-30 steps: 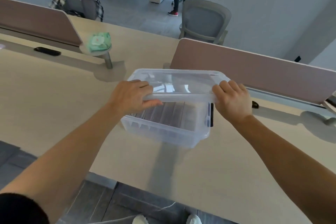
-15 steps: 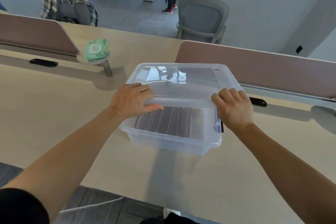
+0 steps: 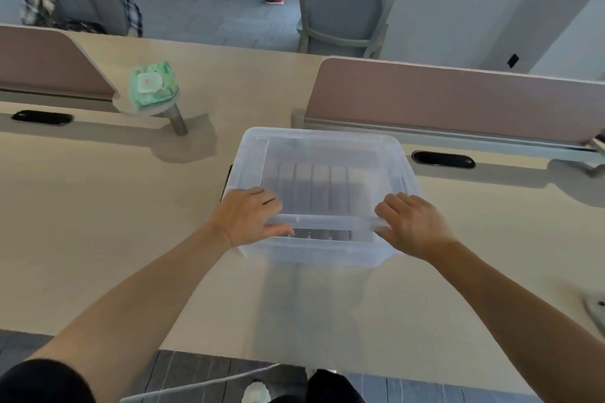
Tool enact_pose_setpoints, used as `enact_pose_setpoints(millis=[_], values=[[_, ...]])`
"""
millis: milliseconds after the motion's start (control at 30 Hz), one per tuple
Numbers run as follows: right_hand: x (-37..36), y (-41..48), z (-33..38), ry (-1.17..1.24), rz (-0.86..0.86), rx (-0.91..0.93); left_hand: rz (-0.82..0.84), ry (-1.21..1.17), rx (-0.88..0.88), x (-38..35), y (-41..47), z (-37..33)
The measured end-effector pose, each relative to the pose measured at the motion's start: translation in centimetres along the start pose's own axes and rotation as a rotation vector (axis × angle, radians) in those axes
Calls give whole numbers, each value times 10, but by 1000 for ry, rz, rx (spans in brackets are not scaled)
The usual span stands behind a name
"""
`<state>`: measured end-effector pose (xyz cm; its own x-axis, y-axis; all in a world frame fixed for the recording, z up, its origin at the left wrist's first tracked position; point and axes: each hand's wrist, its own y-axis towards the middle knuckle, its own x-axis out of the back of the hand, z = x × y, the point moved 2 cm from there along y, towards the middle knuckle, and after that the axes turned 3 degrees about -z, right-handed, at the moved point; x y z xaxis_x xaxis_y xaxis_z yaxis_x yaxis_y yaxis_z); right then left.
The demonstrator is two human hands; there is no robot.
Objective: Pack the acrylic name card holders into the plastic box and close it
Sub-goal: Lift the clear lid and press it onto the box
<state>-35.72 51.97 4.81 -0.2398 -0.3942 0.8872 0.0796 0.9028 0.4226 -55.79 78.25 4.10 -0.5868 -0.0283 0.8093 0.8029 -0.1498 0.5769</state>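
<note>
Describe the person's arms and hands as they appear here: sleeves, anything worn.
Both forearms are bare from above the elbow down. The left hand and right hand wear no gloves, rings or watch that show. A dark short sleeve covers the left upper arm.

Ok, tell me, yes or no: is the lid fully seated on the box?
No, the lid's near edge sits raised above the box rim.

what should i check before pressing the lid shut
1. Holders inside the box, in a row below the rim: ok.
2. Lid over the box, far edge down: ok.
3. Near edge seated: not ok, a gap shows between the hands.
4. Left hand and right hand grip the lid's near corners: ok.
5. Thumbs clear of the gap: cannot tell.
6. Side latches fastened: cannot tell.
</note>
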Motion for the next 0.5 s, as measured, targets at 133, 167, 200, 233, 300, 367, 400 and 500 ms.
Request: enact_pose_setpoints(millis=[133, 167, 200, 233, 300, 367, 400, 500], values=[[5, -12, 16, 66, 445, -188, 20, -30, -40, -9, -15, -4], [4, -15, 19, 81, 548, -260, 28, -33, -47, -13, -19, -5], [3, -18, 22, 79, 589, -303, 33, -30, -53, -17, -23, -5], [3, -18, 25, 74, 596, -322, 40, -26, -55, -21, -25, -4], [1, -18, 31, 57, 593, -331, 60, -36, -45, -25, -28, -4], [0, -18, 35, 26, 593, -329, 75, -43, -42, -27, -31, -5], [-1, -19, 36, 16, 590, -331, 83, -38, -40, -26, -32, -6], [1, -19, 39, 33, 573, -347, 105, -48, -33, -27, -31, -5]])
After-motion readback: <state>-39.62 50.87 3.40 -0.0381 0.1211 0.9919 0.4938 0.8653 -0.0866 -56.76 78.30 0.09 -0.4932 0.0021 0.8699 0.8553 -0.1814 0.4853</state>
